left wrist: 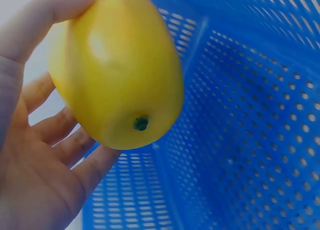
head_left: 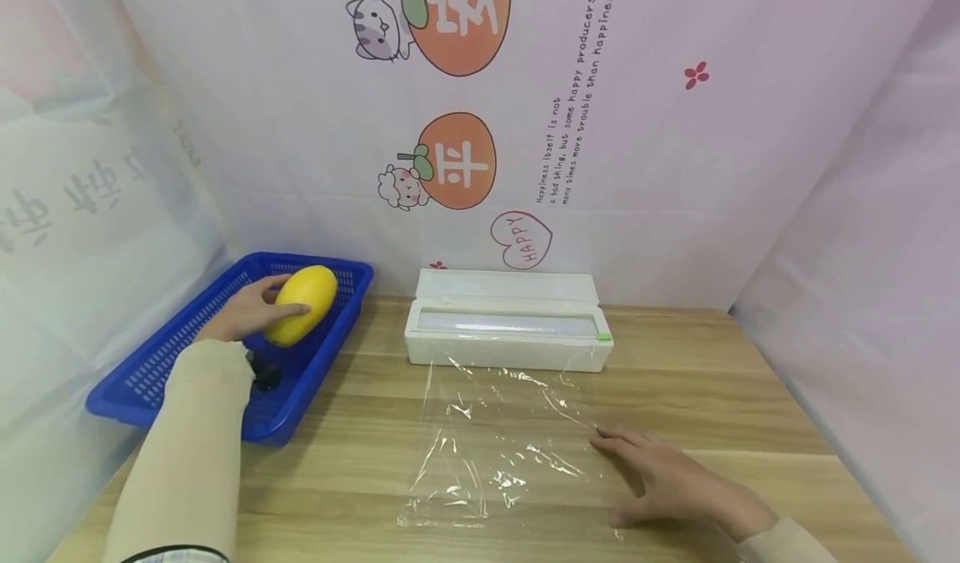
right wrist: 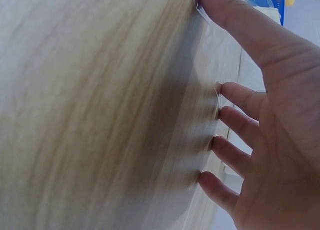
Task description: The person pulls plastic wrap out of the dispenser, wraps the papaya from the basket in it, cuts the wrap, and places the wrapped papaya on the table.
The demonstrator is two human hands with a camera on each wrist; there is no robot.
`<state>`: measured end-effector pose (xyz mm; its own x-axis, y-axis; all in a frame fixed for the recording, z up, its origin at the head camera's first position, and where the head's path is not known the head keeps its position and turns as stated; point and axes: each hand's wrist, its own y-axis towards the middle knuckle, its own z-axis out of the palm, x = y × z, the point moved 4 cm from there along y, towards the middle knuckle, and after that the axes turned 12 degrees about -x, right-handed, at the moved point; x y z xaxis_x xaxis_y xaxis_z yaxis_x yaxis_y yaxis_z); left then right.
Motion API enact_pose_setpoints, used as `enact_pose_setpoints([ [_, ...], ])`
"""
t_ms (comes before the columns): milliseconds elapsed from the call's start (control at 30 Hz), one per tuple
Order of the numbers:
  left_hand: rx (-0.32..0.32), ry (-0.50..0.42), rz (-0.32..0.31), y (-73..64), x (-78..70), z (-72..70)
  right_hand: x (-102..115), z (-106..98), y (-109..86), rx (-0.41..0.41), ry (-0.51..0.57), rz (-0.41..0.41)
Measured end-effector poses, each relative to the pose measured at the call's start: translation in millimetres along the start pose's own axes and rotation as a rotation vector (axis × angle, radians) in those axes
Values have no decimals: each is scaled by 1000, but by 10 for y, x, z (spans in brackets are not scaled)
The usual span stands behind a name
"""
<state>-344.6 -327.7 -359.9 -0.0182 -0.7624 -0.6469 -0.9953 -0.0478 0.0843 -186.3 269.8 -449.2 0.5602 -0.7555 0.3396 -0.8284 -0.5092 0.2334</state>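
Head view: yellow fruit held over far part of blue basket; can't tell if it touches the basket. Long axis slants, lower left to upper right; left wrist view has the green-dotted end at the bottom, turned toward the camera. Left hand clamped on it, thumb one side, fingers the other. Small dark object inside basket. Right hand grips nothing: fingers spread, thumb well apart, tips on right edge of clear film. Film runs flat toward the person from white dispenser, lid raised. Surface: light wood-grain table. Around it, pale printed cloth at back and both sides; orange fruit cartoons, lettering on back.
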Motion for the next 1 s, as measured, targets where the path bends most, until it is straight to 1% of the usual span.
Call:
enact_pose_setpoints([
  [100, -9, -8, 7, 1, -78, -46, -5, 9, 0, 3, 1, -1],
  [200, -11, -18, 6, 3, -113, -86, -13, 14, 2, 7, 6, 3],
  [333, -23, -48, 23, -31, -189, -126, -16, 15, -1, 12, 14, 10],
  [500, -28, -54, 89, -92, -346, -128, -12, 4, -4, 9, 11, 12],
  [633, -34, -38, 144, -124, -455, -122, -3, 1, 1, 8, 7, 8],
  [767, -45, -24, 193, -151, -573, -77, 1, 7, -3, 5, 5, 4],
  [900, -36, -32, 238, -201, -726, 20, 3, 12, -12, 3, 6, 4],
  [1000, -29, -39, 287, -248, -859, 103, -1, 16, -11, 2, 1, 7],
])
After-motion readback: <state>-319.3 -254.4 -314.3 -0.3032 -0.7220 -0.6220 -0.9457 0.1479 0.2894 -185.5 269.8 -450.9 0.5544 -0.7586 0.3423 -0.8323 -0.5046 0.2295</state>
